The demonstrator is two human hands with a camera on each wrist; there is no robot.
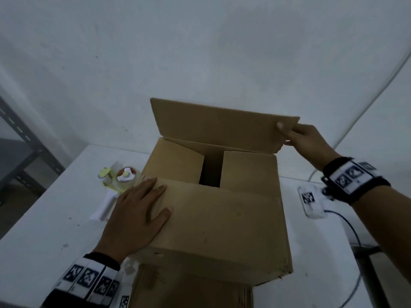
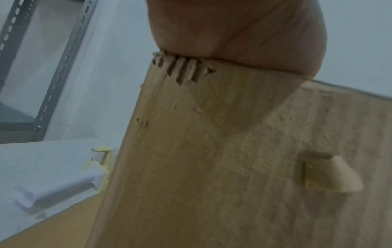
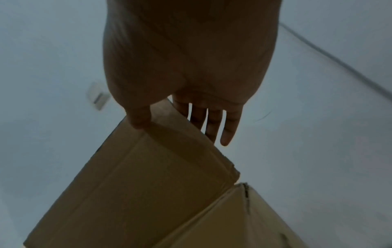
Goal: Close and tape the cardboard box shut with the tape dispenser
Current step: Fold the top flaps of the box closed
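A brown cardboard box stands on the white table. Its two side flaps are folded in, with a dark gap between them. My left hand lies flat on the near flap, fingers straight, pressing it down at the box's left edge; its palm sits on the torn top corner of the box. The far flap stands upright. My right hand pinches its right corner, thumb in front, fingers behind the flap. The yellow and white tape dispenser lies left of the box.
A white device with a marker and its dark cable lie on the table right of the box. A grey metal shelf frame stands at the left beyond the table. A white wall is close behind the box.
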